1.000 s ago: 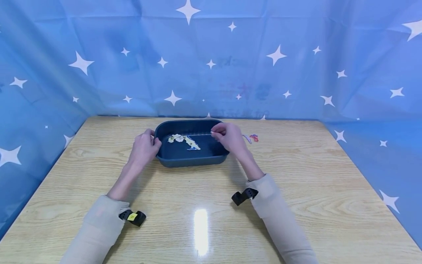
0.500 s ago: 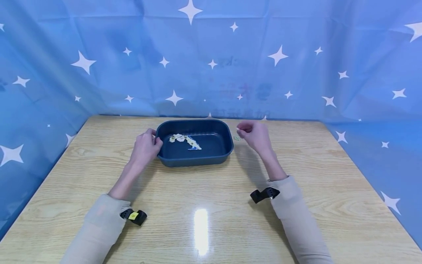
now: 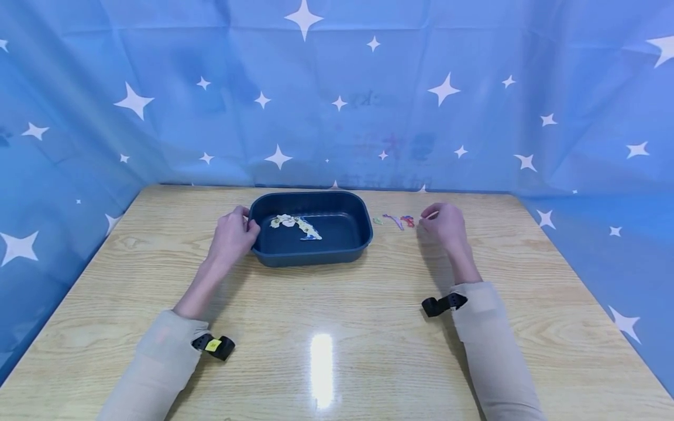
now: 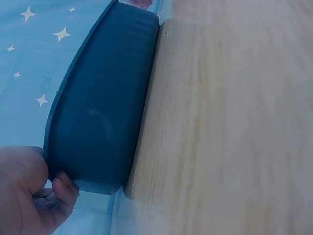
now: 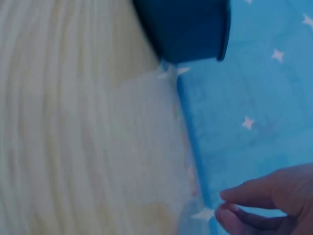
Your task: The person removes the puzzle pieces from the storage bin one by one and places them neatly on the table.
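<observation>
My left hand (image 3: pixel 230 234) grips the left end of a dark blue rectangular tub (image 3: pixel 310 257), thumb and fingers on its rim; the left wrist view shows those fingers (image 4: pixel 66 188) at its end wall. Inside the tub lie thin flat pieces (image 3: pixel 288 220), white, yellowish and blue. My right hand (image 3: pixel 444 225) is over the table to the tub's right. Its thumb and finger pinch what looks like a tiny white piece (image 3: pixel 420 218), too small to identify. Beside it lie a red piece (image 3: pixel 408 221), a purple strip (image 3: pixel 393 220) and a pale green piece (image 3: pixel 377 221).
A wooden table (image 3: pixel 263 327) carries everything, with a bright light reflection near the front. Behind its far edge hangs a blue curtain (image 3: pixel 316 117) with white stars. Each sleeve has a black wrist camera (image 3: pixel 444 304).
My right hand has moved right, from over the tub's right end to beyond the red piece, uncovering the green, purple and red pieces. My left hand stays on the tub.
</observation>
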Demonstrator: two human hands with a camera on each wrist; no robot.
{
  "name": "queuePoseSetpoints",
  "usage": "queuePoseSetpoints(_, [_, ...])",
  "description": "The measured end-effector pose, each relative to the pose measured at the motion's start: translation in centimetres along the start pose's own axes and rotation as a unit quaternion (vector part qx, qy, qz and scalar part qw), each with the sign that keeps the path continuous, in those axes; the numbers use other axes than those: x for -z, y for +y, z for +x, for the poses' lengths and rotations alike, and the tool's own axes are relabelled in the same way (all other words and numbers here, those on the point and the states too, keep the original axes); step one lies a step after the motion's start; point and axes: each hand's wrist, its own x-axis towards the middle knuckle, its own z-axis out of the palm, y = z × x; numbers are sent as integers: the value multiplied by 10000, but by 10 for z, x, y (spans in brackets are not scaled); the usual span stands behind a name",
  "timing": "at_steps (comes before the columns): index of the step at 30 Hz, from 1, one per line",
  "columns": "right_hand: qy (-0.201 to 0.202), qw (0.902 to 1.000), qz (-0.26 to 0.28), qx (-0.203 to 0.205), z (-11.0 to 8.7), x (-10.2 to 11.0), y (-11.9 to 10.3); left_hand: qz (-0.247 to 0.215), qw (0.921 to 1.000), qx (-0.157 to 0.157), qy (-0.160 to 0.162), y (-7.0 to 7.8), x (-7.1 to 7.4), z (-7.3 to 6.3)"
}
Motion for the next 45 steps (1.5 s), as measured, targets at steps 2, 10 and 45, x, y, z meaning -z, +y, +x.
queuePoseSetpoints(2, [-62,9998,-127,-130,2,-1,7,-6,10000,7,-12,0,0,-1])
queuePoseSetpoints(10, [-579,9968,-316,-457,7,-3,16,-48,10000,-12,10,-2,3,-3])
queuePoseSetpoints(45, [-1502,9602,406,2321,-26,-39,-117,5,9977,-677,92,-3,5,-1])
